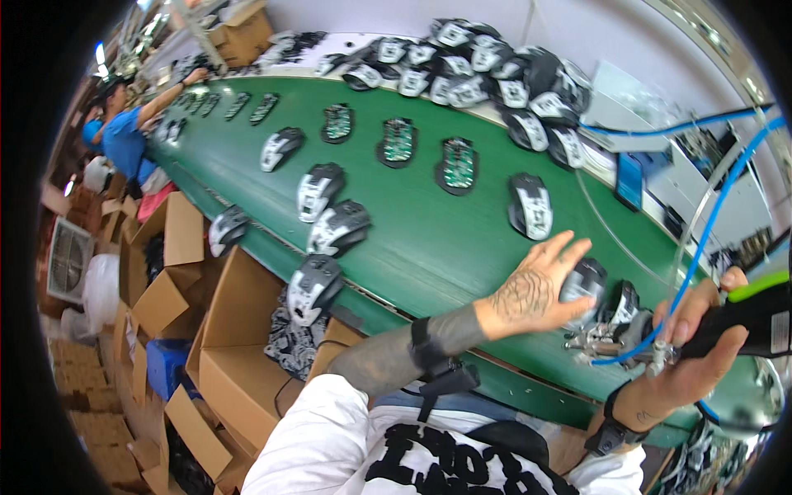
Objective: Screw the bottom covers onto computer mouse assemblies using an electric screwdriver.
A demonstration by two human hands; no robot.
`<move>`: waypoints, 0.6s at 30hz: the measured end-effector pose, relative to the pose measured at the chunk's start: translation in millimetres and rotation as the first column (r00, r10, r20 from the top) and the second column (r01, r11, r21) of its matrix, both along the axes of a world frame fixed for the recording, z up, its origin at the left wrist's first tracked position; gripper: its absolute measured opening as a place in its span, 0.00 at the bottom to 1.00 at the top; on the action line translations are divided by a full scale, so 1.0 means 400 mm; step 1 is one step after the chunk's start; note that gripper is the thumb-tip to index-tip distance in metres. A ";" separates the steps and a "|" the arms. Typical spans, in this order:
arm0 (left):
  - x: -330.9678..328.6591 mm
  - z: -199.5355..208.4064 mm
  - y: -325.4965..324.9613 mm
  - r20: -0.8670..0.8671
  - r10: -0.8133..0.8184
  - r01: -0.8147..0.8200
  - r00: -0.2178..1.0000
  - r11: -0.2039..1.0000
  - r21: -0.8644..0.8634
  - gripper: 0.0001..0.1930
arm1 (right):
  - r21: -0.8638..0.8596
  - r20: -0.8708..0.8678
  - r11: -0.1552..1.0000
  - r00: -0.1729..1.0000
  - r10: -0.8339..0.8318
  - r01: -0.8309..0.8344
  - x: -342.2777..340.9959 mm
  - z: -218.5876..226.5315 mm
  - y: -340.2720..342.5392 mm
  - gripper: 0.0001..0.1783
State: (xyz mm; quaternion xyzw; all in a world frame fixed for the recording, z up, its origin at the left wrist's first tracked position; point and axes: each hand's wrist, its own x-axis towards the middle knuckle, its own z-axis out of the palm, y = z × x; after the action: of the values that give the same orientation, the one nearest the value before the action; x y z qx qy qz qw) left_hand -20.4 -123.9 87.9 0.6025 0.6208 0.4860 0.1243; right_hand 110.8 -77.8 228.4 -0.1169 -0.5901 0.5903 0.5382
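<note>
My left hand reaches over the green conveyor belt with its fingers spread and the thumb out. Right at the thumb lies a black-and-grey computer mouse shell, slightly blurred; whether the thumb touches it, I cannot tell. My right hand is closed around a black power screwdriver with a lime-green stripe. Its metal nose points left, low over the belt, with a blue air hose running to it. Another dark mouse part sits just beyond the nose. A grey-and-black mouse rests farther up the belt.
Mouse bases with green circuit boards stand in a row along the belt. Several assembled mice lie nearer. Mouse shells are heaped on the far ledge, beside a phone. Open cartons stand left. A co-worker reaches over the far end.
</note>
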 end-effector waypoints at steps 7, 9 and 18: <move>-0.211 0.168 -0.441 -0.671 0.443 -0.671 0.595 0.733 -0.111 0.27 | 0.080 -0.041 0.996 0.998 0.042 -0.039 0.020 0.016 0.010 0.27; -0.258 0.083 -0.560 -0.687 0.524 -0.800 0.504 0.582 -0.143 0.29 | 0.086 -0.024 0.996 0.999 0.024 -0.022 0.014 0.031 0.009 0.27; -0.486 -0.028 -0.686 -0.852 0.445 -0.928 0.275 0.356 -0.114 0.27 | 0.073 -0.053 0.994 0.995 0.084 -0.080 0.052 0.044 0.024 0.27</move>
State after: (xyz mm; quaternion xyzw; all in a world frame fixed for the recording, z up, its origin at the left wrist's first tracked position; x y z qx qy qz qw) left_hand -214.7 -398.3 76.8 0.2933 0.9391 -0.0118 -0.1788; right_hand 131.4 -68.3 246.0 -0.0571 -0.5997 0.5936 0.5336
